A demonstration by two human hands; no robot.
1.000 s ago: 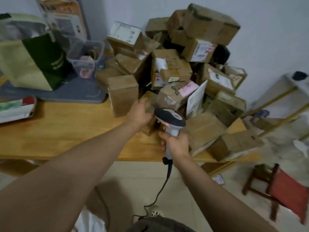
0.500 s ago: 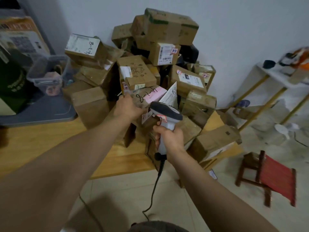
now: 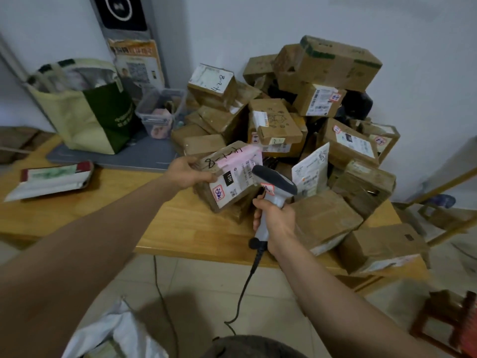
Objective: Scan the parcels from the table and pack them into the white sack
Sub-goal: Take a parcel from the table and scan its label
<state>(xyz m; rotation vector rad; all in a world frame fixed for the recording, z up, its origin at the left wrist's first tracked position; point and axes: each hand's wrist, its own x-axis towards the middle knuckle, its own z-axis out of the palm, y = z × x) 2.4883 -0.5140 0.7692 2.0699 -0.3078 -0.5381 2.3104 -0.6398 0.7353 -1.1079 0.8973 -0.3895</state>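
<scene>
Parcel [image 3: 227, 177] (pink-labelled); scanner [image 3: 276, 180] beside

The room was lit softly and evenly; a faint shadow was cast on the floor [image 3: 196, 293]. Edges were bowed and blurred, the white sack [image 3: 121, 332] included.

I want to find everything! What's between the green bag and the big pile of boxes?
In the head view, a clear plastic tub sits between the green-and-cream tote bag and the pile of parcels, on the grey mat.
</scene>
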